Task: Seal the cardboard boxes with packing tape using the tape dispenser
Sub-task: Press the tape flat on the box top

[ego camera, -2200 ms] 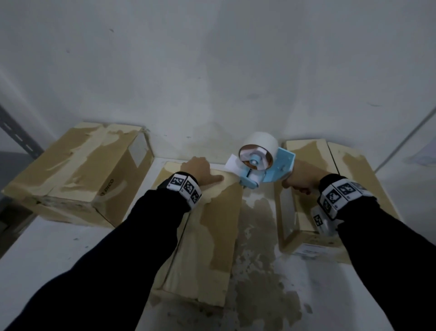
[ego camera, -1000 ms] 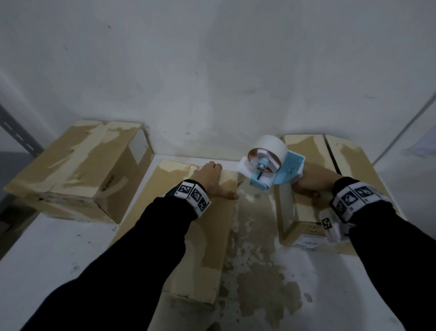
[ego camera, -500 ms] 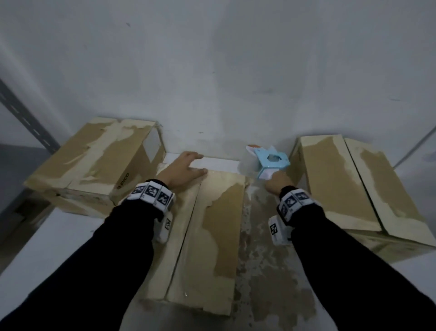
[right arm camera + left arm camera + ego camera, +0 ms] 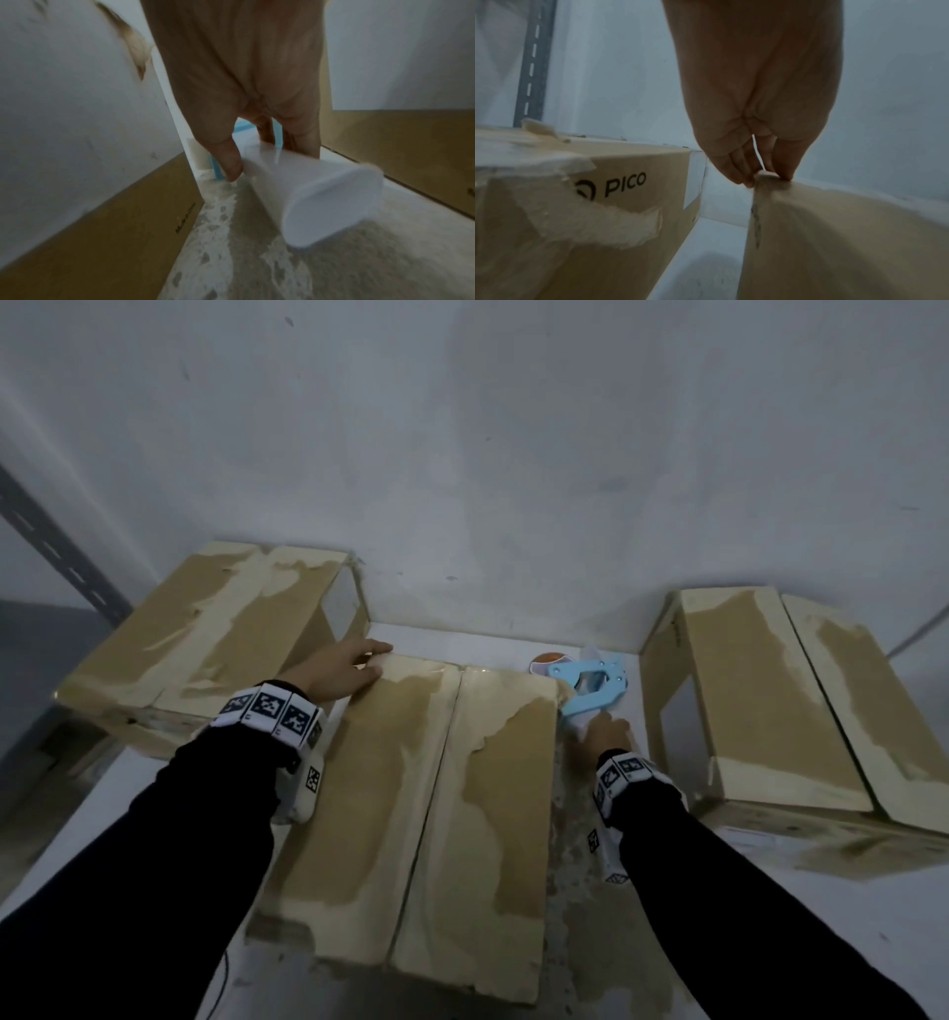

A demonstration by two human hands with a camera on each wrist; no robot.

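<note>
The middle cardboard box (image 4: pixel 436 788) lies flat in front of me, flaps closed, with a bare seam down its top. My left hand (image 4: pixel 359 660) rests on its far left corner, fingers reaching over the edge; the left wrist view shows the left hand (image 4: pixel 765 174) straddling that corner of the box (image 4: pixel 834 243). The blue tape dispenser (image 4: pixel 590 683) lies low on the table between the middle box and the right box (image 4: pixel 770 701). My right hand (image 4: pixel 603 731) grips its white handle (image 4: pixel 308 192), thumb and fingers wrapped round it (image 4: pixel 270 158).
A third box (image 4: pixel 205 639) marked PICO (image 4: pixel 577 223), patched with old tape, stands at the left against the wall. The white table (image 4: pixel 590 916) is stained between the boxes. A slotted metal upright (image 4: pixel 56 546) runs at the far left.
The dispenser came down from the air over the gap to the table between the middle and right boxes. My left hand slid from the box's right part to its far left corner.
</note>
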